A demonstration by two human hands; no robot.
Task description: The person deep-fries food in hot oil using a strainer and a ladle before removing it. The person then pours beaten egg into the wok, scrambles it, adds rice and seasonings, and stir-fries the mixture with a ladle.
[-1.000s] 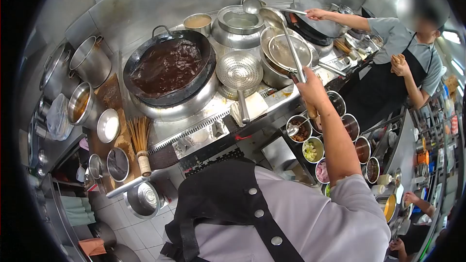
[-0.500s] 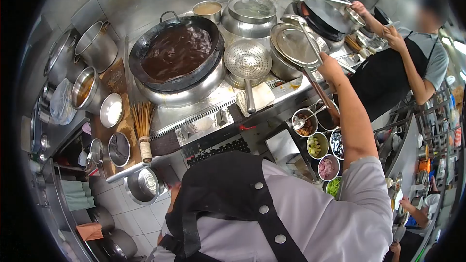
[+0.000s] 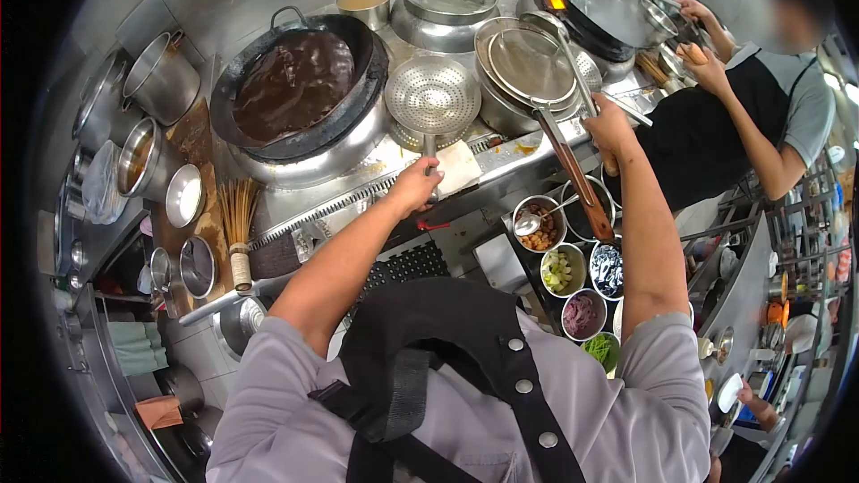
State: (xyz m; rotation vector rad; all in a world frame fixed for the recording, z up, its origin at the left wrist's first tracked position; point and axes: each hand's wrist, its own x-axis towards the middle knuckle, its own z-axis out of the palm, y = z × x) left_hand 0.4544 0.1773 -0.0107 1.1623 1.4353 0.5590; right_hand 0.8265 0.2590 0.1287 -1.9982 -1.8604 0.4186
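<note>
My left hand [image 3: 416, 186] is closed around the handle of a perforated metal strainer [image 3: 433, 94], which rests flat on the stove top beside a folded cloth [image 3: 460, 168]. In my right hand [image 3: 611, 130] is the handle of a steel ladle [image 3: 574, 70]; its bowl end lies at the rim of a pot. Below that hand, a fine-mesh strainer [image 3: 532, 64] with a wooden handle [image 3: 571, 165] sits across the same pot. To the left of the perforated strainer, a large wok [image 3: 376, 67] holds dark brown liquid [image 3: 295, 85].
A co-worker [image 3: 729, 116] at the right works over another wok [image 3: 617, 9] with flame beside it. Ingredient tins [image 3: 561, 268] stand low on the right. A bamboo brush [image 3: 239, 233], steel bowls [image 3: 185, 196] and pots [image 3: 161, 80] line the left side.
My left hand has come up from low on the left and closed on the perforated strainer's handle. My right hand keeps its hold on the ladle. The co-worker's ladle has shifted over the far wok.
</note>
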